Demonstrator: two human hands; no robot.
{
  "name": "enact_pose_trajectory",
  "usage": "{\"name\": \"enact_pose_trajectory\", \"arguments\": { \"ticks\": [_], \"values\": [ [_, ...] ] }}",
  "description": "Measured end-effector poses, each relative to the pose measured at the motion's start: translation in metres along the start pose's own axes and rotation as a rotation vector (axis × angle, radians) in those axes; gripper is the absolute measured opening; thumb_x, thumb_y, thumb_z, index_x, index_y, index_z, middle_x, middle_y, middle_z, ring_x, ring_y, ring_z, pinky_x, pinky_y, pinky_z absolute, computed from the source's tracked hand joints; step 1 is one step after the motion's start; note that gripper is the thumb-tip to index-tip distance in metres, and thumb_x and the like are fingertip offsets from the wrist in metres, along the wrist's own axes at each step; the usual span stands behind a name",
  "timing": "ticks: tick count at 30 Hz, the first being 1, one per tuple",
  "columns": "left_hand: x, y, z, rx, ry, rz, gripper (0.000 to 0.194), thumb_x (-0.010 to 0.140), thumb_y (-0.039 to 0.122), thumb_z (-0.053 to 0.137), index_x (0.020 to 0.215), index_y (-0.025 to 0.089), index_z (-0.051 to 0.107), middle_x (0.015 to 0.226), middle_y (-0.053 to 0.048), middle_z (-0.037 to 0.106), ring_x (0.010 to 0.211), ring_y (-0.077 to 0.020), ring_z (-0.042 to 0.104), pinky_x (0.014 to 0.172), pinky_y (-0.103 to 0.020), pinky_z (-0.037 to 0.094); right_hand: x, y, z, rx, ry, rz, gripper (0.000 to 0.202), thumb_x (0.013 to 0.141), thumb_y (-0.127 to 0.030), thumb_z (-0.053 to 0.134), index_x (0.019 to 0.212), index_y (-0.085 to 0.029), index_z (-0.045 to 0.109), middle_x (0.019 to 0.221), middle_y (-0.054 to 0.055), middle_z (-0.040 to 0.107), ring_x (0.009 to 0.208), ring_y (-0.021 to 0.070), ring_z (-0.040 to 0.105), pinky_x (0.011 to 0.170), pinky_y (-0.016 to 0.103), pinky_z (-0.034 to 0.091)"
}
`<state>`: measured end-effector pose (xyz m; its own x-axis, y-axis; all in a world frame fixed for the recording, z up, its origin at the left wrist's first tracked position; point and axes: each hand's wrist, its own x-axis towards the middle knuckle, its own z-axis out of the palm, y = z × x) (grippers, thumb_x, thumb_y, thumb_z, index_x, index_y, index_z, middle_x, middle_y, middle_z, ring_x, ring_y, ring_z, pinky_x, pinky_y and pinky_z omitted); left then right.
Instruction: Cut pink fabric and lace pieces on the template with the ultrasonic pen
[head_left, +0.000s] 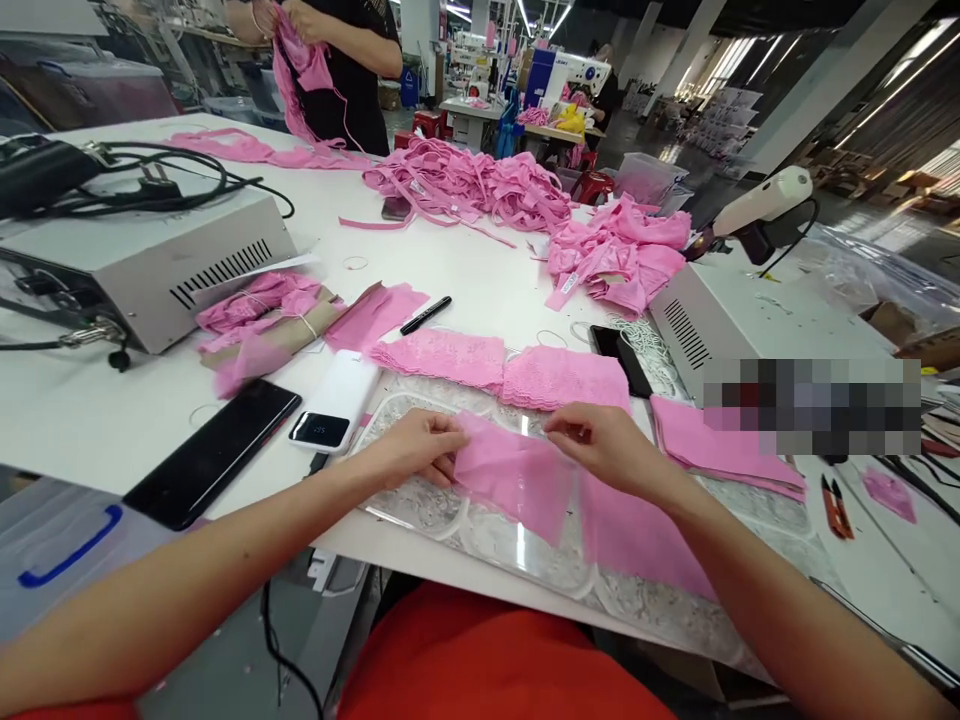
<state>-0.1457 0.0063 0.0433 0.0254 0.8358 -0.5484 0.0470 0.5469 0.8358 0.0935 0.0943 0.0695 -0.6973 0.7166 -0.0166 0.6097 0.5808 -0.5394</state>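
A thin, see-through pink fabric piece hangs from my left hand, whose fingers pinch its upper left corner. My right hand is closed, with thumb and fingertips together near the fabric's upper right; what they hold, if anything, is too small to make out. Below both hands lies a clear tray with rounded compartments. Two pink lace pieces lie side by side just behind the hands. Another flat pink piece lies partly under my right forearm, and folded pink fabric is at its right.
Phones, a white power bank and a black marker lie around the hands. Grey machine boxes flank the white table. Pink fabric heaps sit behind. Orange snips lie right. A person handles pink fabric opposite.
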Motion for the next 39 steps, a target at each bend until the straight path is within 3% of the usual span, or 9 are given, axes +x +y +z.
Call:
{"name": "enact_pose_trajectory", "arguments": {
  "ticks": [5, 10, 15, 22, 29, 32, 36, 39],
  "values": [
    [0.005, 0.000, 0.008, 0.257, 0.069, 0.125, 0.024, 0.074, 0.038, 0.067, 0.071, 0.016, 0.059, 0.054, 0.003, 0.055, 0.045, -0.0119, 0.055, 0.044, -0.023, 0.046, -0.024, 0.033, 0.003, -0.095, -0.046, 0.185, 0.018, 0.083, -0.032, 0.054, 0.080, -0.019, 0.066, 0.070, 0.002, 0.066, 0.061, 0.0149, 0.055, 0.054, 0.027, 0.040],
    [0.004, 0.003, 0.013, 0.576, 0.167, 0.332, 0.030, 0.064, 0.027, 0.071, 0.093, 0.018, 0.069, 0.063, 0.003, 0.056, 0.060, -0.0139, 0.053, 0.055, -0.024, 0.039, -0.026, 0.031, 0.011, -0.097, -0.045, 0.172, 0.016, 0.081, -0.023, 0.048, 0.074, -0.019, 0.062, 0.069, 0.002, 0.064, 0.062, 0.0141, 0.054, 0.056, 0.027, 0.037],
    [-0.003, 0.001, 0.014, 0.764, 0.227, 0.400, 0.029, 0.071, 0.019, 0.059, 0.097, 0.019, 0.072, 0.061, 0.002, 0.057, 0.060, -0.0150, 0.053, 0.058, -0.025, 0.037, -0.021, 0.029, 0.009, -0.081, -0.024, 0.148, 0.016, 0.081, -0.022, 0.046, 0.072, -0.019, 0.059, 0.070, 0.002, 0.063, 0.062, 0.0136, 0.052, 0.055, 0.026, 0.036],
    [-0.015, -0.011, 0.007, 0.823, 0.278, 0.424, 0.031, 0.082, 0.024, 0.050, 0.103, 0.018, 0.073, 0.066, 0.000, 0.066, 0.059, -0.0153, 0.056, 0.058, -0.025, 0.039, -0.017, 0.025, 0.012, -0.093, -0.066, 0.159, 0.013, 0.080, -0.021, 0.051, 0.070, -0.018, 0.060, 0.068, 0.002, 0.063, 0.062, 0.0143, 0.054, 0.055, 0.026, 0.035],
    [-0.018, -0.019, -0.001, 0.812, 0.357, 0.501, 0.036, 0.084, 0.027, 0.046, 0.108, 0.020, 0.071, 0.071, 0.000, 0.068, 0.059, -0.0147, 0.057, 0.059, -0.024, 0.042, -0.007, 0.020, 0.010, -0.105, 0.006, 0.183, 0.010, 0.079, -0.017, 0.051, 0.077, -0.018, 0.060, 0.077, 0.004, 0.066, 0.067, 0.0150, 0.057, 0.056, 0.026, 0.037],
    [-0.018, -0.020, -0.004, 0.826, 0.363, 0.480, 0.038, 0.082, 0.028, 0.047, 0.110, 0.019, 0.071, 0.066, 0.000, 0.065, 0.057, -0.0153, 0.055, 0.060, -0.025, 0.042, -0.020, 0.012, 0.010, -0.098, -0.004, 0.105, 0.011, 0.081, -0.015, 0.051, 0.082, -0.019, 0.061, 0.079, 0.003, 0.064, 0.068, 0.0143, 0.056, 0.059, 0.026, 0.039],
    [-0.018, -0.017, -0.005, 0.809, 0.338, 0.432, 0.038, 0.083, 0.027, 0.047, 0.112, 0.018, 0.070, 0.061, 0.001, 0.061, 0.057, -0.0156, 0.054, 0.058, -0.025, 0.040, -0.049, 0.002, 0.017, -0.047, -0.136, -0.100, 0.015, 0.081, -0.011, 0.051, 0.081, -0.020, 0.062, 0.075, 0.001, 0.061, 0.063, 0.0128, 0.054, 0.058, 0.025, 0.041],
    [-0.017, -0.012, -0.005, 0.835, 0.324, 0.420, 0.038, 0.081, 0.024, 0.048, 0.112, 0.018, 0.070, 0.060, 0.001, 0.060, 0.059, -0.0158, 0.054, 0.060, -0.025, 0.040, -0.062, 0.000, 0.025, -0.064, -0.185, -0.138, 0.013, 0.083, -0.012, 0.052, 0.084, -0.020, 0.062, 0.078, 0.002, 0.062, 0.062, 0.0130, 0.054, 0.057, 0.025, 0.043]
  ]
}}
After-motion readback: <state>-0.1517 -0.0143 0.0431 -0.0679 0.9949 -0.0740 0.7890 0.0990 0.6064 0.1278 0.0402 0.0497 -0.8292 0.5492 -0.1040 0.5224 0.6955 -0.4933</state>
